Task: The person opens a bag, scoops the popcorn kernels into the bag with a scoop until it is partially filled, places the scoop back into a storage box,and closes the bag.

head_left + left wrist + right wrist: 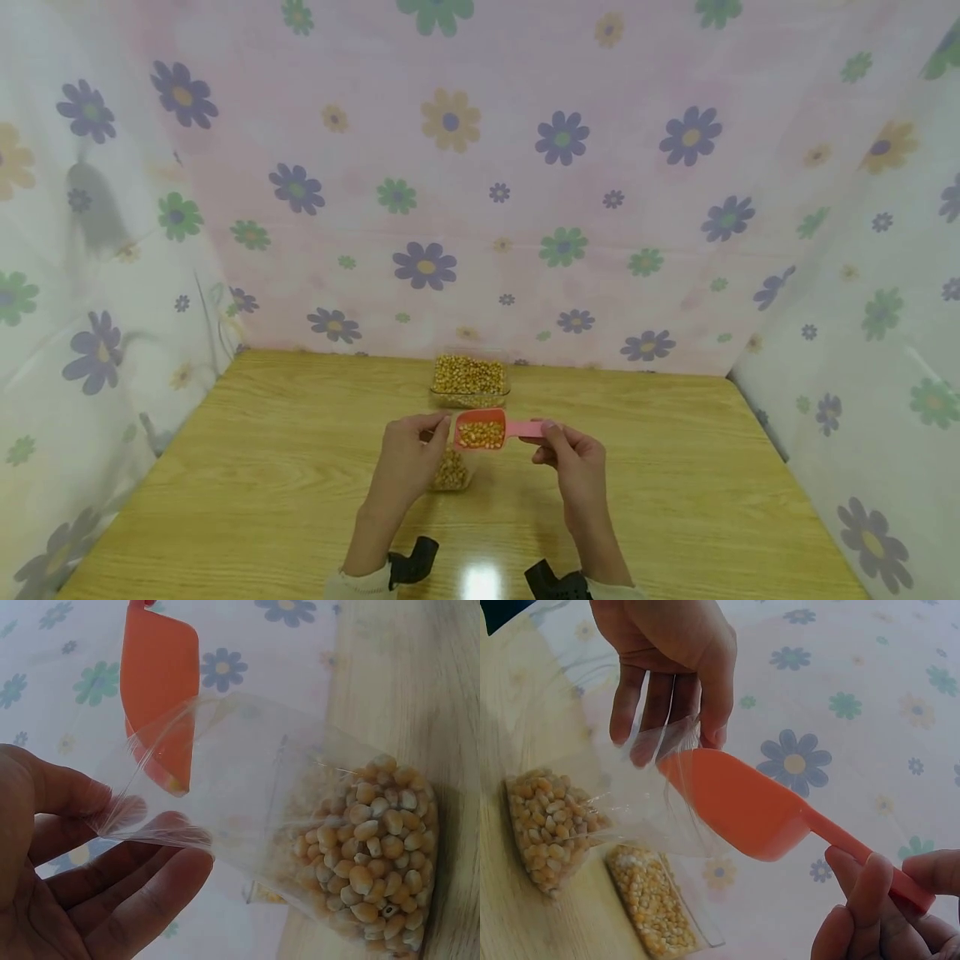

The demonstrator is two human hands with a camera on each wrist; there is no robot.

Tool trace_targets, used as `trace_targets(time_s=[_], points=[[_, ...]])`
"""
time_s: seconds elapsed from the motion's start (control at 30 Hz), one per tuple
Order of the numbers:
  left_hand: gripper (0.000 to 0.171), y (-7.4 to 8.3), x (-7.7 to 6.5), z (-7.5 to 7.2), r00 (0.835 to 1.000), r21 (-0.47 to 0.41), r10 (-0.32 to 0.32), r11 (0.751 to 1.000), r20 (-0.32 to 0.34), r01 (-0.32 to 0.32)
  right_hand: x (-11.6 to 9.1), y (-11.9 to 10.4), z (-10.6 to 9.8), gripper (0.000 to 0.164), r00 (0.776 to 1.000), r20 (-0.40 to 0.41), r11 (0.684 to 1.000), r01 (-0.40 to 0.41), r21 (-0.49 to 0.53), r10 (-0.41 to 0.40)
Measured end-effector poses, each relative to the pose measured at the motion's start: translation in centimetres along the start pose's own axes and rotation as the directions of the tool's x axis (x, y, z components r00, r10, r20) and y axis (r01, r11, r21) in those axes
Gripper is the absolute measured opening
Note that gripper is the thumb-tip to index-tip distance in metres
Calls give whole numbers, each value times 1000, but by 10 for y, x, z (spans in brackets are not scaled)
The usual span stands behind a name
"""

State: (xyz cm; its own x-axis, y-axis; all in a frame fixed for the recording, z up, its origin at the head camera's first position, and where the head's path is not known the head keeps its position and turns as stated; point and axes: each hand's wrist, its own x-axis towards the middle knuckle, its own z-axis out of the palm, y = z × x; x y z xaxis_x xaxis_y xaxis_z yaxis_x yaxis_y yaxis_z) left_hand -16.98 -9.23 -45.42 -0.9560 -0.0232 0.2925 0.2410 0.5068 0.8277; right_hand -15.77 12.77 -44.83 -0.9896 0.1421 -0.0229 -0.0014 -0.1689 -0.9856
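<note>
My left hand (pixel 408 454) pinches the mouth of a clear plastic bag (pixel 247 761) between thumb and fingers. Corn kernels (pixel 367 855) fill the bag's lower part, which stands on the table. In my right hand (pixel 573 458) is the handle of an orange-red scoop (pixel 480 429), gripped between thumb and fingers. Kernels lie in the scoop's bowl in the head view. The scoop's front edge reaches into the bag's opening in the right wrist view, close to the left fingertips (pixel 641 754).
A clear rectangular container (pixel 471 400) of corn kernels stands behind the bag, toward the back of the wooden table (pixel 300 467). Flower-patterned cloth (pixel 495 167) hangs behind the table and along both sides.
</note>
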Motion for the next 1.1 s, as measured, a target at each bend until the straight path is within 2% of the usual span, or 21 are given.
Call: trace_targets(time_s=[0.43,1.1], points=[[22,0,0,-4,1000,-3,11,1000,13,-11,0,1,3,32,1000,-8,998,26,-50,-26],[22,-1,-1,-2,999,-26,54,998,6,-54,-3,1,5,30,997,-49,997,55,-59,-58]])
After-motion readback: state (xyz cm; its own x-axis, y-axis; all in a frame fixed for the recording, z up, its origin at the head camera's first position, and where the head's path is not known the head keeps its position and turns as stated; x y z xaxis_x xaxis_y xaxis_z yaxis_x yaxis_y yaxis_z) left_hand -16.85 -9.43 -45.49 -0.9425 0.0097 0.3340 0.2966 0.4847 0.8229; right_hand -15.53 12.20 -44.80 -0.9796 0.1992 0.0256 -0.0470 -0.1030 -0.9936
